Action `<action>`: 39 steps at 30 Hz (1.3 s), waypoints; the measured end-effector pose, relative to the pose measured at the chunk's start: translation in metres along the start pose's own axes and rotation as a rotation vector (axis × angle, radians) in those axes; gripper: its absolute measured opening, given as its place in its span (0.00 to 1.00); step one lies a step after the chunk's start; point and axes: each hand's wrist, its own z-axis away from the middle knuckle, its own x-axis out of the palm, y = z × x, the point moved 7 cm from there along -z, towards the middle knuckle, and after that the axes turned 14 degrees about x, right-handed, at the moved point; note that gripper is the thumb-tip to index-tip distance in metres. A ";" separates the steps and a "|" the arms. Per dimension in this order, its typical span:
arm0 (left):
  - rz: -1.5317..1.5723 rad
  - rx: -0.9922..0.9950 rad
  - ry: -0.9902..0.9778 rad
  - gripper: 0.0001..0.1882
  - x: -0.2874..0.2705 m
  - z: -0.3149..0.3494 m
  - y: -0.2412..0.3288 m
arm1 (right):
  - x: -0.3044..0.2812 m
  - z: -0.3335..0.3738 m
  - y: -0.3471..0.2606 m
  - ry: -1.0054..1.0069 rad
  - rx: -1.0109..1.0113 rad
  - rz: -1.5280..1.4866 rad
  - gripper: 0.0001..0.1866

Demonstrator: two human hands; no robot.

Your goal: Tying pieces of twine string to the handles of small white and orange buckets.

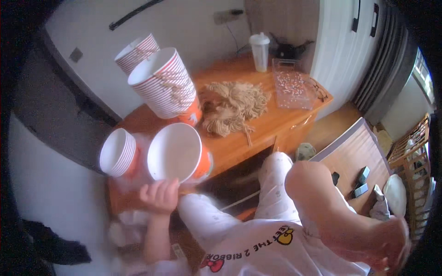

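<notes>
My left hand (160, 195) is closed at the near rim of a large paper bucket (178, 154), white inside and orange outside, its opening tilted up toward me. To its left stands a short stack of white-rimmed paper tubs (120, 152). Behind it rises a tall leaning stack of paper buckets (165, 85) with strands of string on its side, and another stack (137, 53) is farther back. Beside them lies a heap of tan yarn (237, 108). My right hand (391, 248) is off at the lower right, away from the table, its fingers smeared and partly cut off.
The wooden table (258, 138) also carries a lidded clear tumbler (260, 51), a clear tray (294, 89) with small pale bits, and glasses (318, 91) at its right edge. My legs are against its front. At right are a low board (352, 152) and a wooden rack (414, 156).
</notes>
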 end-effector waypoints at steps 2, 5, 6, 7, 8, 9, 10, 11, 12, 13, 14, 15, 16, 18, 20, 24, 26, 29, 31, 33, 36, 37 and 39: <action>0.000 -0.026 0.015 0.06 0.002 0.000 0.004 | -0.015 0.022 0.024 -0.029 0.144 0.161 0.31; -0.023 -0.033 0.032 0.03 0.002 0.011 0.009 | -0.038 0.068 0.052 -0.071 0.364 0.372 0.24; -0.015 -0.041 0.025 0.03 0.003 0.013 0.011 | -0.045 0.084 0.041 -0.095 0.439 0.452 0.22; -0.006 -0.049 0.017 0.04 0.004 0.014 0.013 | -0.055 0.099 0.020 -0.119 0.513 0.532 0.20; -0.009 -0.056 -0.015 0.04 0.003 0.020 0.015 | -0.077 0.123 0.028 -0.104 0.518 0.493 0.20; 0.017 -0.071 0.025 0.04 0.009 0.012 0.017 | -0.087 0.128 0.048 -0.249 0.648 0.803 0.14; 0.033 -0.071 0.045 0.04 0.015 0.010 0.021 | -0.113 0.150 0.071 -0.368 0.768 1.074 0.09; 0.046 -0.073 0.063 0.04 0.015 0.008 0.022 | -0.136 0.169 0.093 -0.492 0.883 1.341 0.05; 0.037 -0.086 0.051 0.04 0.016 0.007 0.021 | -0.161 0.192 0.112 -0.521 1.081 1.460 0.05; 0.073 -0.108 0.085 0.05 0.018 0.004 0.021 | -0.189 0.215 0.118 -0.487 1.151 1.590 0.07; 0.115 -0.127 0.123 0.05 0.022 0.001 0.022 | -0.218 0.237 0.118 -0.448 1.221 1.727 0.08; 0.114 -0.173 0.089 0.06 0.025 0.002 0.020 | -0.235 0.252 0.119 -0.444 1.293 1.752 0.09; 0.114 -0.180 0.085 0.06 0.028 0.003 0.022 | -0.242 0.262 0.124 -0.452 1.297 1.747 0.09; 0.201 -0.354 0.096 0.08 0.032 0.004 0.014 | -0.250 0.272 0.133 -0.434 1.324 1.836 0.08; 0.370 -0.413 0.173 0.15 0.022 0.008 0.007 | -0.249 0.274 0.145 -0.422 1.333 1.839 0.07; 0.335 -0.303 -0.017 0.20 -0.068 -0.005 -0.051 | -0.260 0.278 0.144 -0.362 1.423 1.855 0.08; 0.359 -0.299 0.052 0.20 -0.060 0.004 -0.048 | -0.262 0.282 0.144 -0.398 1.428 1.837 0.08; 0.392 -0.246 0.231 0.20 -0.073 0.013 -0.036 | -0.260 0.287 0.150 -0.430 1.540 1.771 0.07; 0.420 -0.202 0.342 0.21 -0.080 0.015 -0.026 | -0.257 0.285 0.151 -0.428 1.544 1.755 0.06; 0.447 -0.146 0.453 0.21 -0.086 0.017 -0.018 | -0.255 0.283 0.150 -0.412 1.545 1.741 0.05; 0.485 -0.049 0.624 0.21 -0.092 0.016 -0.008 | -0.253 0.277 0.144 -0.409 1.513 1.759 0.05; 0.499 -0.015 0.683 0.22 -0.093 0.016 -0.004 | -0.253 0.276 0.142 -0.403 1.521 1.778 0.05; 0.532 0.054 0.807 0.22 -0.094 0.013 0.005 | -0.262 0.279 0.132 -0.474 1.521 1.850 0.06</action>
